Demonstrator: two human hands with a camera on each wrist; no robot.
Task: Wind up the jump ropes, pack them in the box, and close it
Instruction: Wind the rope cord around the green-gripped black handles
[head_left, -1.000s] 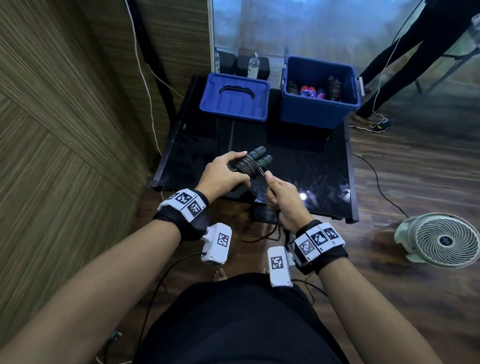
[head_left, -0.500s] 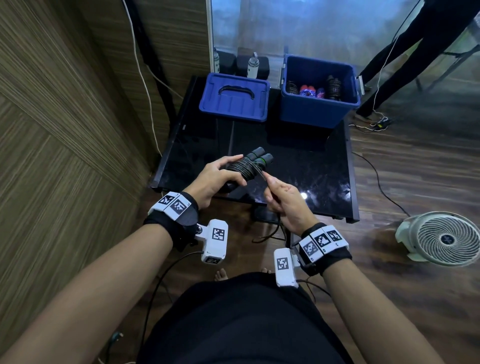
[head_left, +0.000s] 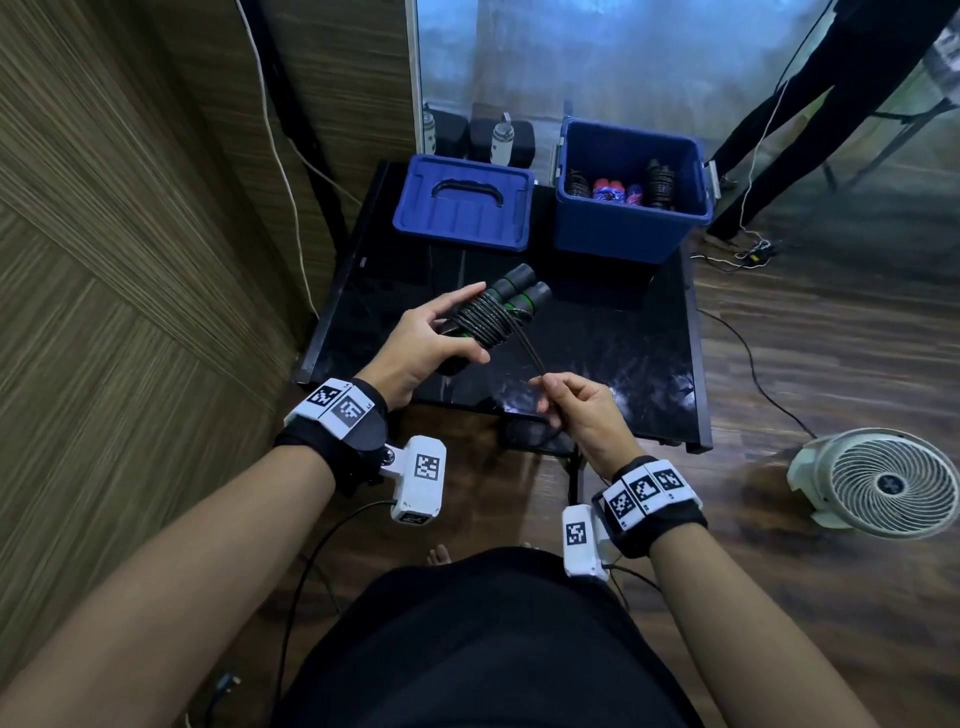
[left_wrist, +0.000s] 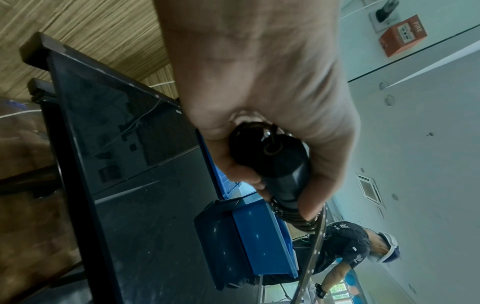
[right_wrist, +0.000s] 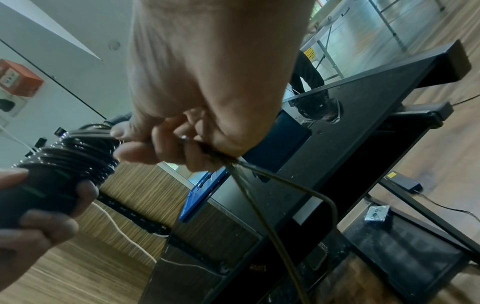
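My left hand (head_left: 423, 345) grips the two black jump rope handles (head_left: 511, 296) side by side over the black table, with cord wound round them (head_left: 483, 325). In the left wrist view the handle butt (left_wrist: 275, 156) fills my palm. My right hand (head_left: 576, 410) pinches the loose cord (head_left: 530, 348), which runs taut from the bundle into my fingers; in the right wrist view the doubled cord (right_wrist: 262, 181) hangs below the fist (right_wrist: 182, 142). The open blue box (head_left: 631, 228) at the table's back right holds several wound ropes (head_left: 618, 187). Its blue lid (head_left: 462, 202) lies to the left of it.
The black glossy table (head_left: 613, 338) stands against a wood-panelled wall (head_left: 130, 234). A white floor fan (head_left: 883, 483) sits on the floor at the right. Cables trail on the floor, and a person's dark legs (head_left: 810, 104) stand behind the box.
My right hand has drawn back from the bundle toward me, pulling the cord taut. My left hand has tilted the handles and moved slightly left.
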